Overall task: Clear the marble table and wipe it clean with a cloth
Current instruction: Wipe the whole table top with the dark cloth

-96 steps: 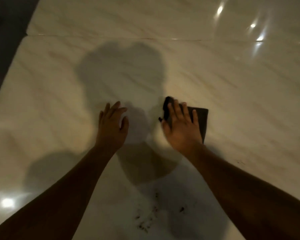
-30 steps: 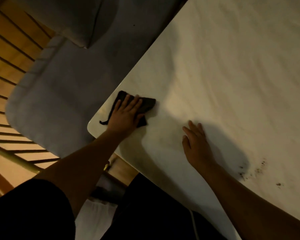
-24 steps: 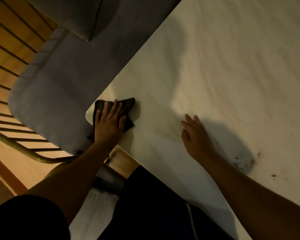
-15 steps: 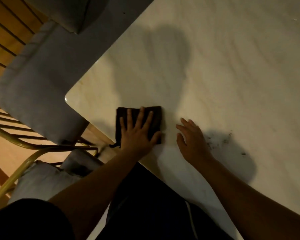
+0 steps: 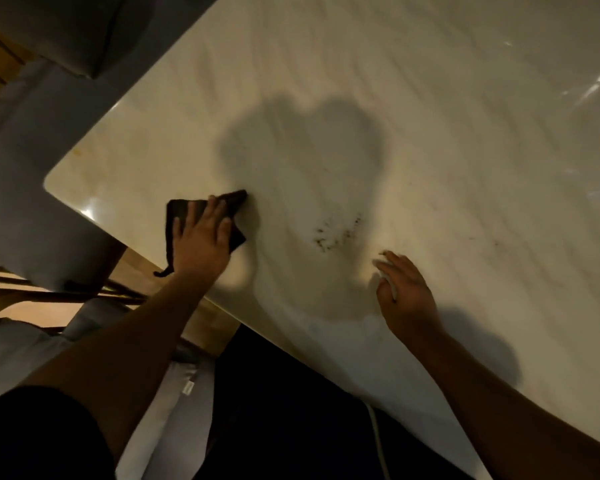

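Now the fingers of the left hand are lying straight and a little spread on the dark cloth. They are pressing it flat on the tabletop near the corner and are not curling around it. The fingers of the right hand are loosely open and holding nothing; whether they are touching the marble or hovering just over it, I cannot tell. Between the two hands some dark crumbs are lying. One tail of the cloth is hanging over the near edge. I think the danger is this: the cloth is only being pressed, not gripped, so it may slip from under the palm or bunch up. Also, a stroke toward the edge may push the crumbs down onto the grey chair seat instead of collecting them.
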